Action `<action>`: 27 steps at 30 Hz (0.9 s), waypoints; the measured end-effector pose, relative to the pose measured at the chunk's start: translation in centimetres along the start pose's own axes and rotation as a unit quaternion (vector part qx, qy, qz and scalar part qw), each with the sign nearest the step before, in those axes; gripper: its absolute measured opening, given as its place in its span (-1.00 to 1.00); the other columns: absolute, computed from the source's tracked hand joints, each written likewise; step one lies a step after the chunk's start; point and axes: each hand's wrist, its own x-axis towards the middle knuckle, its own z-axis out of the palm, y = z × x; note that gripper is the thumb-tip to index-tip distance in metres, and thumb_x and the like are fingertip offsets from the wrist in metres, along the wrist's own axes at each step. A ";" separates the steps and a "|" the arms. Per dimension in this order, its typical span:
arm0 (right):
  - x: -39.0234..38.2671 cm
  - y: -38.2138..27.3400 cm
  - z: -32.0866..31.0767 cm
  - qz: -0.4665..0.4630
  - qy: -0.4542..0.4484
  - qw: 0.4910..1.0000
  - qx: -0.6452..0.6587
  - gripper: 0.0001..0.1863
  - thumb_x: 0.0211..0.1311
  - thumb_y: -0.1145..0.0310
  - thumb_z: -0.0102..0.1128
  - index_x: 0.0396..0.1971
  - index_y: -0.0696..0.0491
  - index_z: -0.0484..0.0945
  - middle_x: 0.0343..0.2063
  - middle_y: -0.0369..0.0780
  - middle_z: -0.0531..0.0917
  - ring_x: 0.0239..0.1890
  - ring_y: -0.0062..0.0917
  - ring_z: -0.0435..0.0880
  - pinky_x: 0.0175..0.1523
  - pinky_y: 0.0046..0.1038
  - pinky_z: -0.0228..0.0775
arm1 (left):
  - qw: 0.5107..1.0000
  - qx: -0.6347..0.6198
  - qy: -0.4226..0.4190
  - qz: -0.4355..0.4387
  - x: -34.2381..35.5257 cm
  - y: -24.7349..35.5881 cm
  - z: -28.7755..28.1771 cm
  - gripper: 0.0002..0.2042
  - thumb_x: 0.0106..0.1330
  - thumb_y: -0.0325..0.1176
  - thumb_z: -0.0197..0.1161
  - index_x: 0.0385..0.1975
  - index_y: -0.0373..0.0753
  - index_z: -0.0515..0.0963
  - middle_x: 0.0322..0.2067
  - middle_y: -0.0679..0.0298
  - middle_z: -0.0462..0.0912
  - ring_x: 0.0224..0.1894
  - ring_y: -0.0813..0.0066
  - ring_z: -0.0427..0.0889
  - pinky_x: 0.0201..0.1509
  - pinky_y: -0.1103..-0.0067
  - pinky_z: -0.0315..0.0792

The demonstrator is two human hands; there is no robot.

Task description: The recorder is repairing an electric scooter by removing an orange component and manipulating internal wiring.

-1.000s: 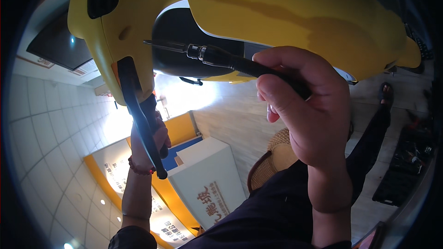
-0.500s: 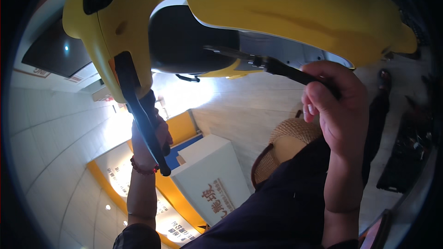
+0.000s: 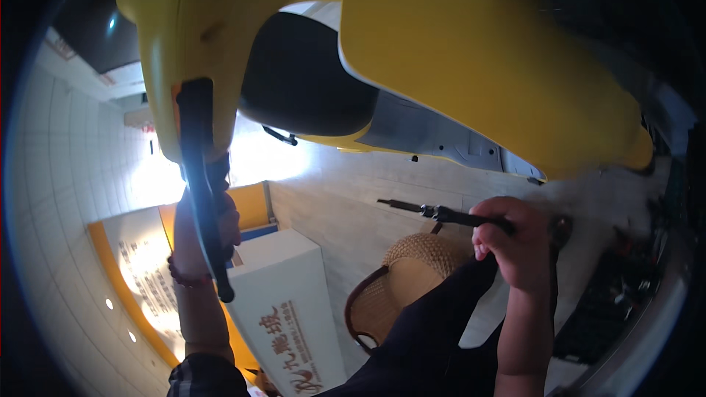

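Note:
My left hand point(image 3: 189, 231), with a beaded bracelet at the wrist, is closed round the handlebar grip of a yellow scooter point(image 3: 456, 51). Its long dark brake lever point(image 3: 198, 176) runs in front of that hand and hides part of it. In my right hand point(image 3: 521, 242) is a slim black-handled tool, which looks like a screwdriver point(image 3: 465, 216), with a metal collar and a dark narrow shaft. The shaft points left, below the scooter's body and apart from it. My right fingers are curled round the handle's end.
The scooter's black seat point(image 3: 309, 77) lies beyond the yellow front panel. A woven chair point(image 3: 412, 265) stands on the floor in front of my legs. A white box point(image 3: 283, 294) is at the lower left. At the right lies a dark tool case point(image 3: 607, 309).
My right hand has moved down and slightly left, carrying the screwdriver away from the scooter's body. My left hand still grips the handlebar. The whole view has shifted.

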 end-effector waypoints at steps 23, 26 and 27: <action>5.7 8.6 0.2 -0.031 -0.108 0.993 0.031 -0.82 0.09 0.59 0.12 -0.26 0.22 0.49 -0.57 -0.27 0.55 -0.59 -0.72 0.49 -0.45 -0.68 0.37 | 0.986 0.110 0.066 0.110 -2.3 1.9 0.9 -0.61 -0.16 -0.66 0.15 -0.22 -0.38 0.34 -0.64 0.21 0.48 -0.72 0.48 0.52 -0.63 0.64 0.43; 5.6 9.8 -0.5 -0.013 -0.085 0.996 0.022 -0.82 0.08 0.59 0.13 -0.27 0.23 0.50 -0.58 -0.27 0.56 -0.60 -0.71 0.49 -0.46 -0.68 0.37 | 0.985 0.114 0.066 0.108 -0.9 0.9 1.2 -0.58 -0.21 -0.57 0.21 -0.22 -0.30 0.37 -0.66 0.27 0.49 -0.78 0.53 0.47 -0.70 0.68 0.41; 5.7 10.1 -0.6 -0.004 -0.080 0.997 0.019 -0.82 0.07 0.58 0.13 -0.28 0.23 0.50 -0.58 -0.26 0.56 -0.60 -0.71 0.50 -0.46 -0.68 0.37 | 0.985 0.107 0.061 0.118 -0.9 0.8 1.1 -0.58 -0.20 -0.58 0.19 -0.22 -0.31 0.36 -0.67 0.26 0.49 -0.79 0.52 0.47 -0.70 0.67 0.41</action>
